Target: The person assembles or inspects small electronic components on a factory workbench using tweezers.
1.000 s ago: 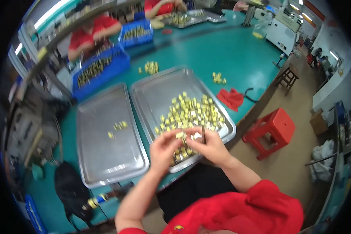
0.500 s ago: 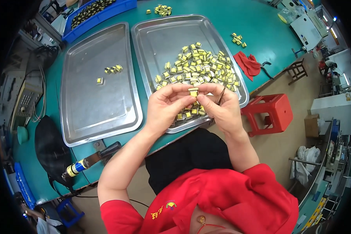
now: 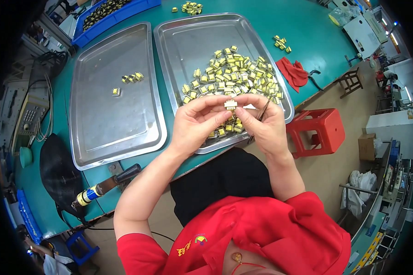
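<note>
Between the fingertips of both hands I hold a small transformer (image 3: 231, 105), with its row of pins showing. My left hand (image 3: 193, 126) pinches it from the left. My right hand (image 3: 265, 126) pinches its other side, and dark, thin tweezers (image 3: 265, 109) are tucked in that hand. Both hands are over the near part of the right metal tray (image 3: 181, 48), in front of a heap of yellow-wrapped transformers (image 3: 236, 75). On the left metal tray (image 3: 112, 121) lie a short row of transformers (image 3: 132, 77) and one single transformer (image 3: 116, 91).
A blue bin (image 3: 119, 19) of dark parts stands at the far left. A red cloth (image 3: 292, 74) and pliers (image 3: 315, 80) lie right of the tray. Near the left front edge are a black-handled tool (image 3: 110, 184) and a black bag (image 3: 59, 172). A red stool (image 3: 319, 133) stands at the right.
The transformer has been turned between my fingers: its yellow face showed before, and now its pale pin side does. My hands stay in nearly the same place.
</note>
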Tool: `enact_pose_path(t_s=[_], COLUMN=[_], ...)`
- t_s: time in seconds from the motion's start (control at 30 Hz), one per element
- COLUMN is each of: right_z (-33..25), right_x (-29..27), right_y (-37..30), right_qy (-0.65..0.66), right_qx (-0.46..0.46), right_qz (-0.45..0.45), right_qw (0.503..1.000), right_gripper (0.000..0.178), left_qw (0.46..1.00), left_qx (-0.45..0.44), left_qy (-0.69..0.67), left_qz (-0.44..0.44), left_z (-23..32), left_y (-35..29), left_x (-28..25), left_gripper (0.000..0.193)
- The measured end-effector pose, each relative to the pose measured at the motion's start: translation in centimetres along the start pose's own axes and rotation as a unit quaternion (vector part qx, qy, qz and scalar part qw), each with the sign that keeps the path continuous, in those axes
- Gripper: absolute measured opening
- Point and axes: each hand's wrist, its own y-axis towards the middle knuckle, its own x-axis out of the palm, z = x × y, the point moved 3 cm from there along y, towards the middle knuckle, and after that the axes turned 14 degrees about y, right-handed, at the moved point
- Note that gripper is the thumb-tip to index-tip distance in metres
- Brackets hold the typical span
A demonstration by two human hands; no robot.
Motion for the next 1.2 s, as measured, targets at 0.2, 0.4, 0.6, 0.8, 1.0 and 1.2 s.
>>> enact_pose_path(t_s=[0.2, 0.4, 0.6, 0.8, 1.0, 1.2], right_z=[-0.09, -0.11, -0.67, -0.64, -0.21, -0.35], right_x=[0.06, 0.13, 0.26, -0.02, 0.03, 0.17], right_y=[-0.05, 0.19, 0.17, -0.11, 0.17, 0.10], right_qy=[-0.006, -0.011, -0.011, 0.002, 0.001, -0.009], right_qx=[-0.013, -0.027, -0.007, 0.025, 0.023, 0.004], right_qz=[-0.011, -0.004, -0.035, -0.028, -0.015, -0.019], right_qw=[1.000, 1.000, 0.999, 0.999, 1.000, 1.000], right_gripper=[0.019, 0.019, 0.021, 0.023, 0.022, 0.026], left_qw=[0.999, 1.000, 1.000, 1.000, 1.000, 1.000], left_qx=[-0.001, 0.007, 0.000, 0.018, -0.001, 0.007], left_qy=[-0.035, -0.006, -0.006, 0.001, 0.013, -0.025], left_qz=[-0.008, -0.020, -0.011, -0.014, -0.001, 0.003], left_z=[-0.30, -0.32, -0.26, 0.02, -0.40, -0.15], left_y=[0.00, 0.08, -0.07, -0.04, -0.08, 0.17], left_x=[-0.03, -0.18, -0.18, 0.00, -0.28, -0.13], left_gripper=[0.031, 0.029, 0.030, 0.030, 0.030, 0.035])
